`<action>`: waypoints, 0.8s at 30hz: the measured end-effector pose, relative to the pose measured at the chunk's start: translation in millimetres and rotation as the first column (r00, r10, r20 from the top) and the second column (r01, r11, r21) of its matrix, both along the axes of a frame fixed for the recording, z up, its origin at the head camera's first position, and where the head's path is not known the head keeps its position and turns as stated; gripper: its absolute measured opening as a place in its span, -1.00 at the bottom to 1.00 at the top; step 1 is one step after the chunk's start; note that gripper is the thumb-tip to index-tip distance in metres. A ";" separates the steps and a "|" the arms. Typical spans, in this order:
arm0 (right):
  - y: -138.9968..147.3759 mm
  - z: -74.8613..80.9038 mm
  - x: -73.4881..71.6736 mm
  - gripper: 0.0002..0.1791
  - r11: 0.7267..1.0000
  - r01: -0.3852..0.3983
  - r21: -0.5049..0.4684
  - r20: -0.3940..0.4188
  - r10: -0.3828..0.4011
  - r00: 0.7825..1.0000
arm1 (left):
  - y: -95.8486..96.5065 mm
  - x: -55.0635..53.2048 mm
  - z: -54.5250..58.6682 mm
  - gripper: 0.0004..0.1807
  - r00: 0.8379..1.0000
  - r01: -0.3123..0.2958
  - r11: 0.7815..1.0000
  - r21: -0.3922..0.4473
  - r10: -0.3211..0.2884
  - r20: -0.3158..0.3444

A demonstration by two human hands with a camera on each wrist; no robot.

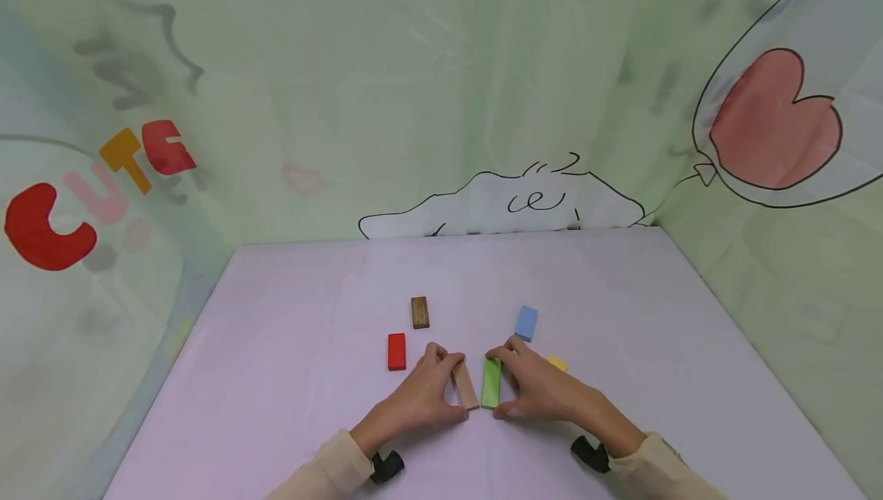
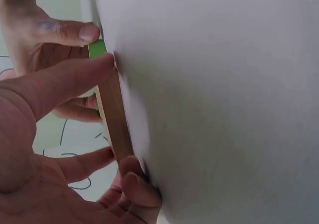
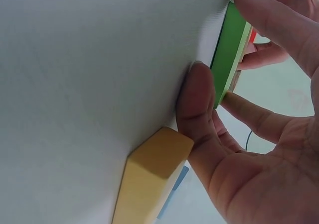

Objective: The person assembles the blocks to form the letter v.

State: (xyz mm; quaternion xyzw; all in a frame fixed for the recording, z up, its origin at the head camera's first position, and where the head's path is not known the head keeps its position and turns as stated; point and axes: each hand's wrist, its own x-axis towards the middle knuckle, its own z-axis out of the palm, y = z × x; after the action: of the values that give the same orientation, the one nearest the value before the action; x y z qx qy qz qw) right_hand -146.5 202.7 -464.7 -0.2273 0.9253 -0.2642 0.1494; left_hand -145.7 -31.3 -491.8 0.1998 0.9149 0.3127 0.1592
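Note:
My left hand [image 1: 431, 393] pinches a plain light-wood block [image 1: 465, 385] lengthwise, thumb at its near end and fingers at the far end. Beside it, my right hand [image 1: 538, 381] holds a green block [image 1: 491, 383] the same way. Both blocks lie on the table, near ends close together and far ends spread apart. In the left wrist view the wooden block [image 2: 113, 117] runs between thumb and fingers, with the green block's end behind it. The right wrist view shows the green block [image 3: 229, 55] between thumb and fingertips, and a yellow block [image 3: 149, 174] near the curled fingers.
A red block [image 1: 396, 352] and a dark brown block [image 1: 420, 312] lie left of the hands. Beyond the right hand is a blue block [image 1: 526, 323]; the yellow block [image 1: 556, 363] is partly hidden behind that hand. Printed cloth walls [image 1: 414, 101] surround the pale table [image 1: 276, 316].

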 end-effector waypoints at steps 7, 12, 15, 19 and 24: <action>-2.2 -2.5 -0.4 -0.08 1.000 0.019 0.021 0.001 -0.019 1.000 | -1.4 -2.7 -0.1 -0.11 1.000 0.017 1.000 -0.003 -0.017 0.003; -2.8 -2.6 -0.3 -0.07 0.999 0.026 0.024 0.002 -0.026 1.000 | -1.1 -4.0 0.2 -0.10 1.000 0.029 0.999 -0.015 -0.029 -0.001; -2.9 -3.0 -0.6 -0.06 0.999 0.028 0.026 0.000 -0.028 1.000 | -1.1 -4.3 0.4 -0.09 0.999 0.038 0.999 -0.021 -0.038 0.003; -3.1 -4.4 -0.6 -0.05 0.999 0.026 0.030 -0.003 -0.026 1.000 | -1.8 -4.1 -0.7 -0.08 0.999 0.046 0.998 -0.030 -0.046 0.005; -2.8 -5.6 0.2 -0.04 1.000 0.021 0.023 -0.002 -0.021 1.000 | -2.8 -3.9 -4.0 -0.08 0.999 0.050 0.998 -0.039 -0.050 -0.010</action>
State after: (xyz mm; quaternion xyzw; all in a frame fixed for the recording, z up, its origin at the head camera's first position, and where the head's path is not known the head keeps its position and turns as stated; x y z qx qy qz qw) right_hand -146.4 199.9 -470.3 -0.2162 0.9308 -0.2547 0.1485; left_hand -149.5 -34.1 -495.9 0.2211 0.9164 0.2895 0.1658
